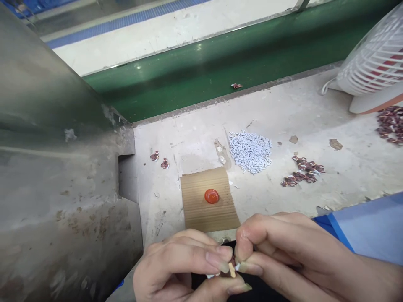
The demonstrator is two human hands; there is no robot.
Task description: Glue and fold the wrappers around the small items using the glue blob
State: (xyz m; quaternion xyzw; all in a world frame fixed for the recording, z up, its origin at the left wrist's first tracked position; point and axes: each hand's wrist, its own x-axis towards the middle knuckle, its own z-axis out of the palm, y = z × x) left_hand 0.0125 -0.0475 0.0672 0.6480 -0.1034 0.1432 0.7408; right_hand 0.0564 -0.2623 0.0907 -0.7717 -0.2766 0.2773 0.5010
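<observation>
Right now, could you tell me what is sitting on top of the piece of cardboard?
One orange-red blob sits near the middle of the cardboard. The cardboard's near edge is hidden behind the left hand and right hand.

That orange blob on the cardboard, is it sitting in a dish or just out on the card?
Out on the card. The orange blob rests directly on the flat cardboard piece, with no dish or rim around it.

Small part (232,268) mostly hidden between fingertips, kind unclear, white fan (374,63) and dark pile (390,125) at the workbench's right edge cut off, forearms out of frame.
</observation>
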